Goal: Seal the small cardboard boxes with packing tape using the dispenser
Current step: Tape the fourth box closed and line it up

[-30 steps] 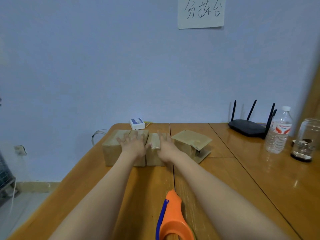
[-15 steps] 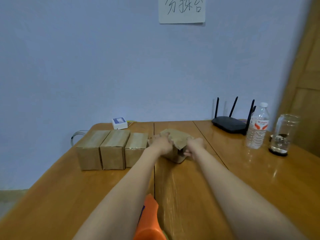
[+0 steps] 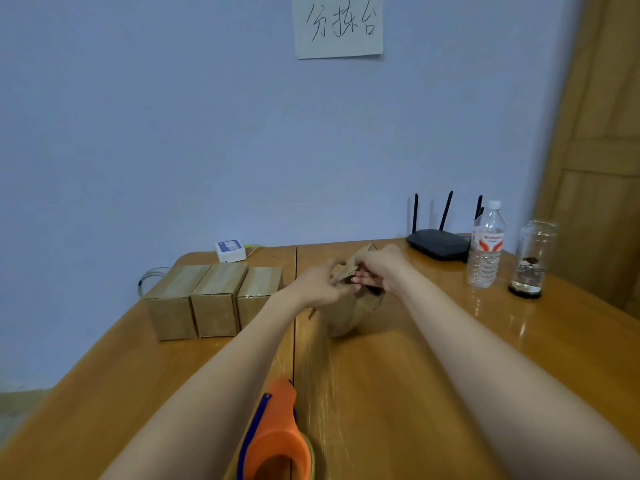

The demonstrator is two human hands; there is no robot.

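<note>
both hands on the open box (image 3: 349, 313) mid tabletop (image 3: 433, 375): left hand (image 3: 320, 287) & right hand (image 3: 379, 268) fingers pinching its flaps. risk: flaps spring back up or box skids. dispenser (image 3: 277, 441) lies near edge, untouched; 3 shut boxes (image 3: 214, 299) left.

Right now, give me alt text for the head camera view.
Both hands, left hand and right hand, hold the flaps of an open cardboard box on a wooden table. Three closed boxes stand to the left; an orange tape dispenser lies nearest.

Orange dispenser (image 3: 277, 434), brown boxes (image 3: 214, 299)
</note>
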